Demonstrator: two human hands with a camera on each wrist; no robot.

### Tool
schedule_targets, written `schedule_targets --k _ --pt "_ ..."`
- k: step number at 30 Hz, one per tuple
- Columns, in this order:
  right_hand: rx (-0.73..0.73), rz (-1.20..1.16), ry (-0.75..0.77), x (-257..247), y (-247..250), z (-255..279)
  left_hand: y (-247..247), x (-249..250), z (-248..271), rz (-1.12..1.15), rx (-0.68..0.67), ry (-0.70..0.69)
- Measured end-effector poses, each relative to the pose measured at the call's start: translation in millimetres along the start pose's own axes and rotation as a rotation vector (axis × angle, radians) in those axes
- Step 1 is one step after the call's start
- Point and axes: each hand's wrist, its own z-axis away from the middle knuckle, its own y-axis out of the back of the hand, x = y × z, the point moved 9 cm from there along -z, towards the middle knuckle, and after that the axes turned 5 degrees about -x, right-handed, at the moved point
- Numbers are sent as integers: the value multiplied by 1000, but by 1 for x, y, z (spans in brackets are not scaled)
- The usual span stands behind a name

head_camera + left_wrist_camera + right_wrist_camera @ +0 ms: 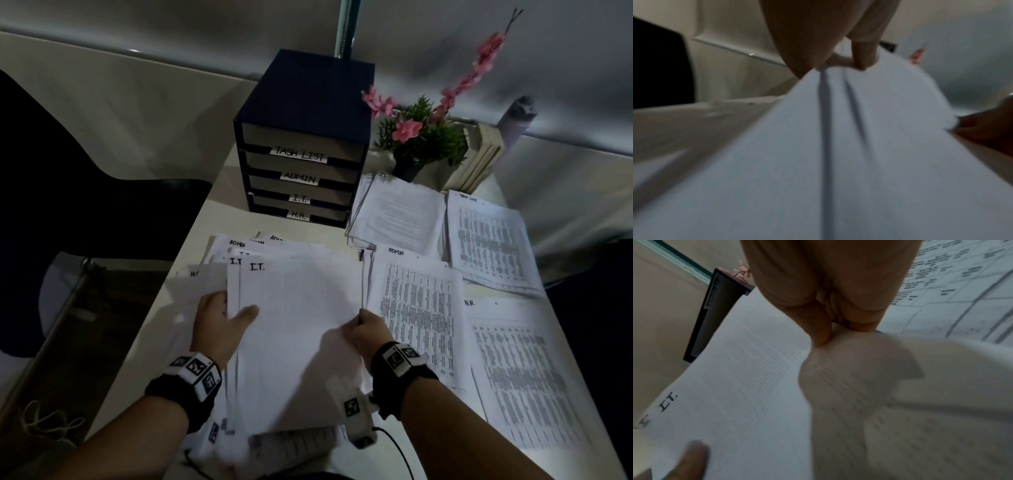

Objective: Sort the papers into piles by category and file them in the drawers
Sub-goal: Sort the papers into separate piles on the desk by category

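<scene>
A white sheet marked I.T. (pixel 301 308) lies on top of a loose unsorted stack (pixel 239 253) at the table's near left. My left hand (pixel 222 318) grips the stack's left edge, thumb on top of the I.T. sheet (pixel 879 129). My right hand (pixel 366 329) pinches the right edge of that I.T. sheet (pixel 748 369). The navy drawer unit (pixel 305 144) stands at the back, with drawers labelled TASK LIST, ADMIN, I.T. and H.R. Sorted piles lie to the right: an I.T. pile (pixel 397 212), a TASK LIST pile (pixel 489 240), an ADMIN pile (pixel 418 308) and an H.R. pile (pixel 520 377).
A potted plant with pink flowers (pixel 421 137) stands right of the drawer unit, with books (pixel 479 161) leaning behind it. A dark chair (pixel 85 171) is off the table's left edge. A cable (pixel 397 448) runs by my right wrist.
</scene>
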Motion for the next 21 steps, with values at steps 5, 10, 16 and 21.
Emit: schedule_targets --k 5,10,16,21 --pt "-38 -462 63 -29 15 20 -16 91 17 -89 -51 -341" --pt "-58 -745 276 -84 59 39 5 136 24 254 10 -377" --pt "183 -481 590 -135 77 73 17 135 22 439 196 -447" --pt "124 -176 379 -78 37 61 -9 87 24 387 123 -264"
